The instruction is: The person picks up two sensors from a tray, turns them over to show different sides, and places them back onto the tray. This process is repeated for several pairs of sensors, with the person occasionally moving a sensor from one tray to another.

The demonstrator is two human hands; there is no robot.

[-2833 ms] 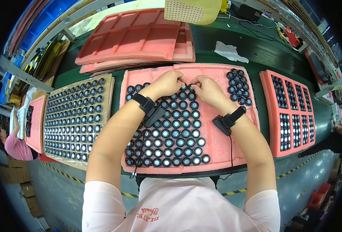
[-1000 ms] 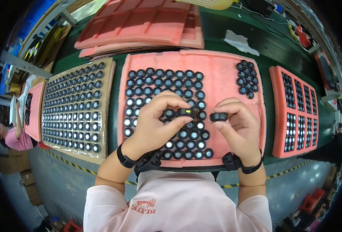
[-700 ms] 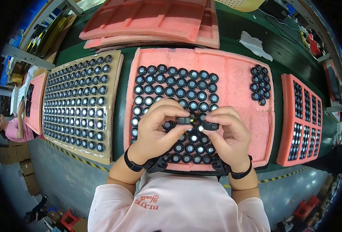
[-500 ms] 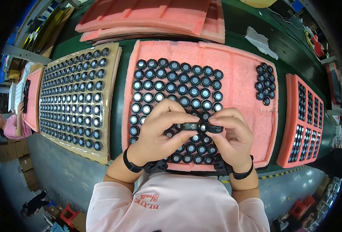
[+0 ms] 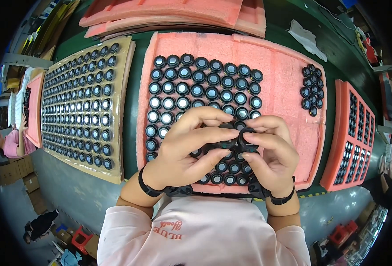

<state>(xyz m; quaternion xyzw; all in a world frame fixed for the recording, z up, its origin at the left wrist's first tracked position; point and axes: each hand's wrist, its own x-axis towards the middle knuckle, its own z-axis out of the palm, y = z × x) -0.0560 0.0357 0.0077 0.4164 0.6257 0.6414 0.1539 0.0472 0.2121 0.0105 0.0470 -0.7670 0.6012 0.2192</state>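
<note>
Above the near part of a pink foam tray (image 5: 289, 146), my two hands are close together. My left hand (image 5: 178, 153) pinches a small round black device (image 5: 225, 138) between thumb and fingers. A second round black device (image 5: 246, 139) is gripped by the fingertips of my right hand (image 5: 271, 153). The two devices are side by side, partly covered by fingers; I cannot tell whether they touch. Beneath and beyond my hands, rows of black round devices (image 5: 212, 92) with silvery centres sit on the foam. A tight cluster of similar black pieces (image 5: 311, 88) lies at its far right.
To the left is a brown tray (image 5: 122, 102) filled with rows of similar devices. A pink compartmented foam tray (image 5: 331, 150) stands at the right. Stacked pink foam sheets (image 5: 169, 15) and a crumpled white sheet (image 5: 306, 39) lie beyond. Another person (image 5: 12, 144) is at far left.
Both devices have turned from edge-on, with small ports showing, to their flat faces. My fingers have spread around them. The view has shifted slightly.
</note>
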